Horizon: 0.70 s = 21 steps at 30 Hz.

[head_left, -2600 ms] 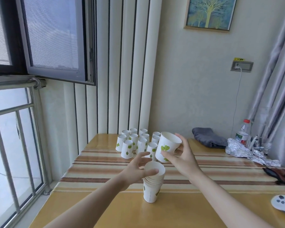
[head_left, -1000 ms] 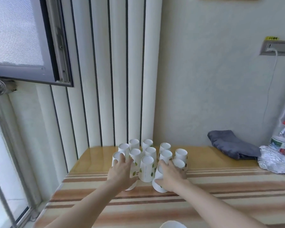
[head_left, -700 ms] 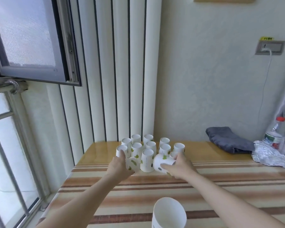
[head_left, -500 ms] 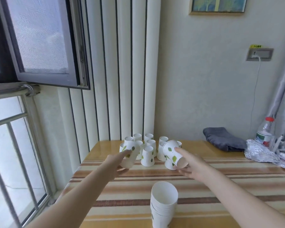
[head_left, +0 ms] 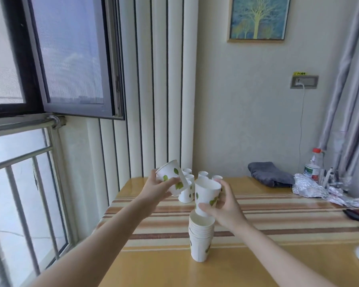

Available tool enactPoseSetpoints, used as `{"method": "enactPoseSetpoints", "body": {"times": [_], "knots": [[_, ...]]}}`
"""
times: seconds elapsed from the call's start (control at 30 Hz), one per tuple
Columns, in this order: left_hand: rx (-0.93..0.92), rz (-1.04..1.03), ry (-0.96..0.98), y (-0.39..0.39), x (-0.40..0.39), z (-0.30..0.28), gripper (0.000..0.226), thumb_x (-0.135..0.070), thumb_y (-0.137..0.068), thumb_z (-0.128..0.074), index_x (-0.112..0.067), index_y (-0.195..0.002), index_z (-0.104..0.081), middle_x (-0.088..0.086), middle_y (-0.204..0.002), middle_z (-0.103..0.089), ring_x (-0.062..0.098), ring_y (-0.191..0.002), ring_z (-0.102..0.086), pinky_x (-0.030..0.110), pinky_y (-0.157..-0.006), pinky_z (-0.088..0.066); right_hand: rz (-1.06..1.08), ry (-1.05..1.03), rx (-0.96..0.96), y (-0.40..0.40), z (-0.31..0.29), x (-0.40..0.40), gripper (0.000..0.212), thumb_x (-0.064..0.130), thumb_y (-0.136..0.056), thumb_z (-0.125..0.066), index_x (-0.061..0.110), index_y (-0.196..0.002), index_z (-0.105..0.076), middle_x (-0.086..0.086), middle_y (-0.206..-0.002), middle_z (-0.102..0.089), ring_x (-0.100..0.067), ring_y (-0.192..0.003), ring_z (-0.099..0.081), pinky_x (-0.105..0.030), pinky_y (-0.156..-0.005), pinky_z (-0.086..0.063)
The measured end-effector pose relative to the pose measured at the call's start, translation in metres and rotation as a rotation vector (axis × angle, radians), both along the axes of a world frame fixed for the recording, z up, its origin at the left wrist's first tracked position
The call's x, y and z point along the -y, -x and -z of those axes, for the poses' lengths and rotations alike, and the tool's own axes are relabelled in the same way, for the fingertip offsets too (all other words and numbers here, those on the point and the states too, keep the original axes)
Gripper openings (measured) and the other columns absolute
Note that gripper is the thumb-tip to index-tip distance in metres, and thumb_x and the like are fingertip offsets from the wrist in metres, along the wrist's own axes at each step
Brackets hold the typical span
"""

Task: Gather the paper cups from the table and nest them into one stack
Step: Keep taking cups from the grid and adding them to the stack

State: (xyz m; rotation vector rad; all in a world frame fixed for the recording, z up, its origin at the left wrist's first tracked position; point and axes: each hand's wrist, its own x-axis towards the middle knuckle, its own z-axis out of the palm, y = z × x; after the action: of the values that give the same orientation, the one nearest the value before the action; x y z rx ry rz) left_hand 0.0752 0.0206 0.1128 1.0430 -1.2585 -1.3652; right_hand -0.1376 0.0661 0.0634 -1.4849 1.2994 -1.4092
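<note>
Paper cup (head_left: pixel 206 196) in my right hand (head_left: pixel 226 208) now hangs above the stack (head_left: pixel 201 235), lifted from the group; my left hand (head_left: pixel 155 188) grips another cup (head_left: pixel 172 177), next to nest.

I see the nested stack (head_left: pixel 201 239) of white, leaf-printed paper cups upright near the desk's front edge. One cup (head_left: pixel 206 197), upright, hangs just above its mouth. Another cup (head_left: pixel 173 177) is tilted, held up in the air. The remaining cups (head_left: pixel 192 183) cluster near the back edge.
</note>
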Motion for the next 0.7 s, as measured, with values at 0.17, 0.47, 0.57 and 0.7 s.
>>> {"method": "enactPoseSetpoints", "body": {"times": [0.17,0.47,0.57,0.7], "knots": [[0.154,-0.010,0.167,0.001,-0.002,-0.001,0.074,-0.022,-0.075,-0.081,-0.030,-0.134,-0.037,0.017,-0.119,-0.061,0.029,-0.106,-0.064,0.043,-0.090,-0.056,-0.006,-0.016,-0.086,-0.014,0.018,-0.006,0.077,0.020,-0.071,-0.081,0.041,-0.130,-0.037,0.010,-0.127,-0.054,0.000,-0.108,-0.055,-0.013,-0.076,-0.044],[0.246,0.027,0.264,0.022,-0.010,0.001,0.073,-0.015,-0.079,-0.079,-0.027,-0.133,-0.032,0.004,-0.116,-0.057,0.017,-0.101,-0.063,0.031,-0.082,-0.057,-0.022,-0.071,-0.115,0.000,0.035,-0.014,0.101,0.033,-0.059,-0.090,0.041,-0.139,-0.030,0.012,-0.132,-0.045,-0.010,-0.125,-0.046,-0.037,-0.107,-0.040],[0.320,0.080,0.306,0.040,-0.009,0.011,0.074,-0.013,-0.076,-0.080,-0.026,-0.131,-0.032,0.002,-0.118,-0.055,0.016,-0.106,-0.060,0.027,-0.083,-0.057,-0.031,-0.046,-0.104,0.007,0.028,-0.018,0.111,0.023,-0.057,-0.093,0.033,-0.145,-0.027,0.008,-0.139,-0.042,-0.011,-0.128,-0.045,-0.032,-0.095,-0.050],[0.422,0.133,0.325,0.061,-0.008,0.029,0.074,-0.012,-0.076,-0.078,-0.028,-0.129,-0.029,0.001,-0.117,-0.056,0.018,-0.108,-0.058,0.018,-0.077,-0.048,-0.074,-0.048,-0.079,0.017,0.028,-0.019,0.111,0.012,-0.057,-0.092,0.034,-0.144,-0.028,0.008,-0.142,-0.042,-0.011,-0.131,-0.041,-0.022,-0.071,-0.057]]}}
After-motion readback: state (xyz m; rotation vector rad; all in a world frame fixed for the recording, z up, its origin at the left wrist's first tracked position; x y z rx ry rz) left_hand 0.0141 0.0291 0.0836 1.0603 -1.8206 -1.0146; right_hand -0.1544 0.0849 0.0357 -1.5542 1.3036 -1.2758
